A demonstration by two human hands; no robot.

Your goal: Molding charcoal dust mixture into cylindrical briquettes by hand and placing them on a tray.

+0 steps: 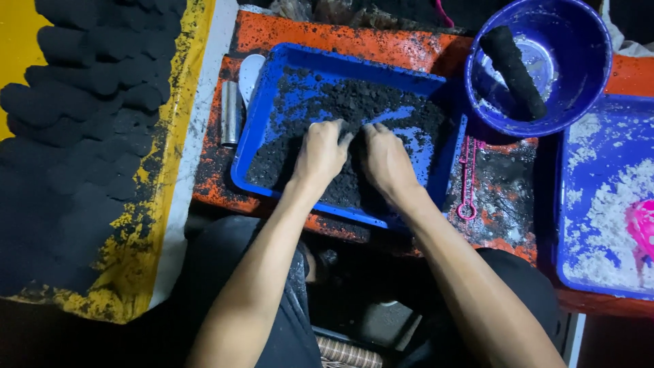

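- At the far left, rows of black pressed lumps [88, 116] lie close-packed on a yellow sheet [17, 41], side by side and touching, seemingly laid flat so each keeps its shape.
- A short metal tube [231, 112] lies on the orange desk [354, 41], just beside the left wall of the blue tray [253, 136], with a white spoon-like scoop [251, 71] next to it; both sit within easy reach of the left hand.
- The blue tray sits squarely in front of the person and holds loose black powder [354, 102], spread thin enough that bare blue shows in patches.
- The left hand [320, 153] lies palm down on the powder, fingers curled and pressing in; its grip is half closed over the powder, holding nothing solid.
- The right hand [387, 160] lies just beside it, almost touching, likewise palm down with fingers bent into the powder; together they appear to gather or knead the heap between them.
- A pink wire tool [468, 180] lies on the desk between the trays.
- A purple round basin [586, 82] behind it holds a black cylinder [514, 71] leaning on its inner wall.
- At the right edge a second blue tray [569, 204] holds white powder [613, 211] and a pink object [642, 228], kept apart from the black.
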